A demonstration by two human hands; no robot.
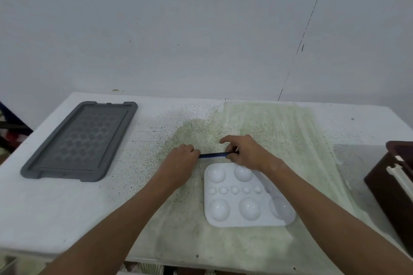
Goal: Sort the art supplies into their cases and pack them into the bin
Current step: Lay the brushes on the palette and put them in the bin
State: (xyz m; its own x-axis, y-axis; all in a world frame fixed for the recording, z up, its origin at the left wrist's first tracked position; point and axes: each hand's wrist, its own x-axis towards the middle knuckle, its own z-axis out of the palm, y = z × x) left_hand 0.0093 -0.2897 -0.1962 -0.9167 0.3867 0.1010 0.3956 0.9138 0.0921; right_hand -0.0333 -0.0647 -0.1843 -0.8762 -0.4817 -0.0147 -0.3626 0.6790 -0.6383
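stained table: both hands, left hand and right hand, grip blue pencils; dark bin holds white sticks.

Two bare forearms come up from the bottom edge — no sleeves anywhere, uncovered from the elbows to the wrists. The left hand wears nothing: no ring, no glove. The right hand is the same — bare fingers, no watch or band at the wrist. Nails look short and plain. Nothing more of the person is in view.
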